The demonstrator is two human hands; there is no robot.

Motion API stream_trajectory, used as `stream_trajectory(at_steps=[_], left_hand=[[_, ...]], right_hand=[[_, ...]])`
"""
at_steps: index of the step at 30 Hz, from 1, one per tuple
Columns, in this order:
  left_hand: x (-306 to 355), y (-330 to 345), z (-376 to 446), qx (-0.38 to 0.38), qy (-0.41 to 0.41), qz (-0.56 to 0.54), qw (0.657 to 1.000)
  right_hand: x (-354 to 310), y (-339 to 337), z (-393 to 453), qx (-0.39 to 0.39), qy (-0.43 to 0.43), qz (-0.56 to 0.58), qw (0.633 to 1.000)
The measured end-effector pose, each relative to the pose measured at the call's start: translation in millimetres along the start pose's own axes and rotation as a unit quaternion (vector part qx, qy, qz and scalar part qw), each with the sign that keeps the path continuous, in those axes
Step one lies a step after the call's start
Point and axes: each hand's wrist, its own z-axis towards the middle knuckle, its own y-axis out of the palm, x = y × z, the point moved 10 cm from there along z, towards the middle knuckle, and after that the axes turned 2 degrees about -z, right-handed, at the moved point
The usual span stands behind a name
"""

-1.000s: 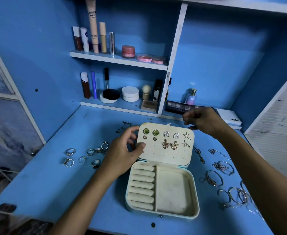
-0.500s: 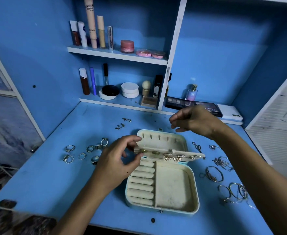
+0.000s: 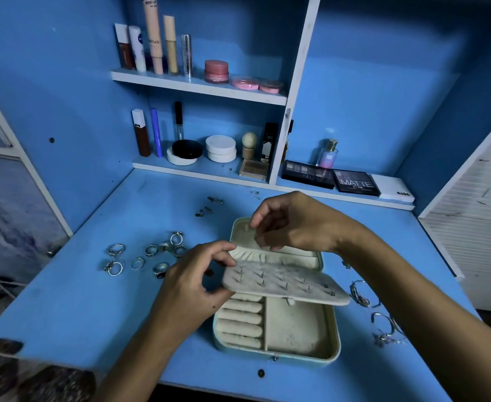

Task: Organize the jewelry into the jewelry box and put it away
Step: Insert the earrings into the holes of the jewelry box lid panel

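Observation:
A cream jewelry box (image 3: 299, 355) lies open on the blue desk, with ring rolls on its left and a bare compartment on its right. Its earring panel (image 3: 290, 285) is folded down over the base, and the earring posts poke up through its back. My left hand (image 3: 192, 285) pinches the panel's left edge. My right hand (image 3: 293, 224) hovers over the lid's gathered pocket (image 3: 255, 253), fingers curled at the pocket's top edge. Several rings (image 3: 139, 256) lie to the left of the box. Bracelets and chains (image 3: 380, 314) lie to its right. Small earrings (image 3: 209, 206) sit behind it.
Two shelves at the back hold cosmetics: tubes (image 3: 154, 36), pink jars (image 3: 216, 71), compacts (image 3: 220, 148), a perfume bottle (image 3: 327, 153) and eyeshadow palettes (image 3: 354, 182). A white partition (image 3: 293, 91) divides the shelves. The desk's front edge is close to me.
The earring panel swung from upright down over the box base, showing its back. My left hand stayed on its left edge; my right hand moved down and left to the lid pocket.

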Motion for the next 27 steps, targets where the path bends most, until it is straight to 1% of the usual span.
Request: stream_trajectory(at_steps=[7,11,17,27], left_hand=[[3.3,-0.7,1.4,0.003,0.002,0.003,1.000],[3.0,-0.5,0.8,0.002,0.001,0.003,1.000],[3.2,-0.4,1.6,-0.002,-0.008,-0.006,1.000],[2.2,0.0,1.0,0.001,-0.011,-0.012,1.000]], right_hand=[[-3.0,19.2,-0.2,-0.046,-0.016,-0.054,0.997],[-5.8,22.4,-0.3,-0.048,-0.029,-0.081,0.995],[-3.7,24.6,1.1,-0.053,-0.019,-0.070,0.996],[-7.2,29.6,2.9,-0.064,-0.038,-0.061,0.995]])
